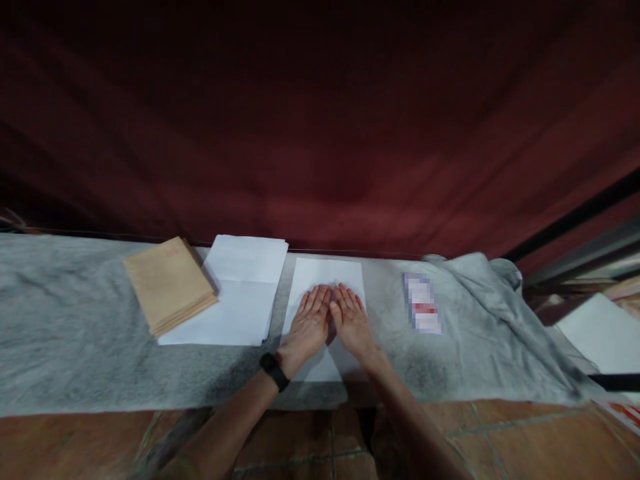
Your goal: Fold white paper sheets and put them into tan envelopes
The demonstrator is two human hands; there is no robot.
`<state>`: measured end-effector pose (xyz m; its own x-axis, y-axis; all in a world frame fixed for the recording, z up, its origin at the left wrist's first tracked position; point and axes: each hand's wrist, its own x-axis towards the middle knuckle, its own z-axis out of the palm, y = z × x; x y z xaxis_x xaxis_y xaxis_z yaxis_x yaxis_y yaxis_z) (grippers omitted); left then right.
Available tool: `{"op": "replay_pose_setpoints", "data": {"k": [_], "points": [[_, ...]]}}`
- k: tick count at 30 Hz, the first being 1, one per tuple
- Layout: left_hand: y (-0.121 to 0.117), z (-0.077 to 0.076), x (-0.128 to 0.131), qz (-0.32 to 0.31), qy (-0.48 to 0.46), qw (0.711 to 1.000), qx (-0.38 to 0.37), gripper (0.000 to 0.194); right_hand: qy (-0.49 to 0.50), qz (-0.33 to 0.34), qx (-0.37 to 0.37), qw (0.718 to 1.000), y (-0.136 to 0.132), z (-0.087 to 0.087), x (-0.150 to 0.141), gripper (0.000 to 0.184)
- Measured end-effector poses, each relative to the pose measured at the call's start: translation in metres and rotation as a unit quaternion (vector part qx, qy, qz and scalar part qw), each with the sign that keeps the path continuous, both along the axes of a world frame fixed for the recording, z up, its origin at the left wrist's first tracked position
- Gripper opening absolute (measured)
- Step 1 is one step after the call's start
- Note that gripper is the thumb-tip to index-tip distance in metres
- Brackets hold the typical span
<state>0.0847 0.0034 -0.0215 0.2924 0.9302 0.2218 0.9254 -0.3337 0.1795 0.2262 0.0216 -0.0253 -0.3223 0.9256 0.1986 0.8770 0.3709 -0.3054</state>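
No text can be read. A faint reddish mark, too blurred to be deciphered, is borne by the top brown envelope (167, 283) at nine o'clock; the flat oblong item (424, 307) at four o'clock is pixelated; red-and-white print (627, 413) beyond it is cut off.

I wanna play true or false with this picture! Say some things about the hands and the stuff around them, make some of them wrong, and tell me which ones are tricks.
1. The left hand and right hand rest on a white sheet. True.
2. The black band is on the right wrist. False: the black band is on the left wrist.
3. The brown stack lies partly on top of the paper pile. True.
4. The blurred-out item lies to the right of both hands. True.
5. The cloth is bright yellow. False: the cloth is grey.
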Motion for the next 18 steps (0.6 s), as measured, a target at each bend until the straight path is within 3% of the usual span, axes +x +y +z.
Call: {"op": "replay_pose_setpoints", "data": {"k": [9,18], "points": [[0.033,0.0,0.004,0.035,0.037,0.998,-0.023,0.059,0.012,-0.018,-0.028,0.999,0.033,-0.001,-0.024,0.053],[0.041,0.0,-0.002,0.068,0.018,0.997,-0.024,0.057,-0.004,-0.046,-0.032,0.998,0.053,0.002,-0.035,0.052]]}}
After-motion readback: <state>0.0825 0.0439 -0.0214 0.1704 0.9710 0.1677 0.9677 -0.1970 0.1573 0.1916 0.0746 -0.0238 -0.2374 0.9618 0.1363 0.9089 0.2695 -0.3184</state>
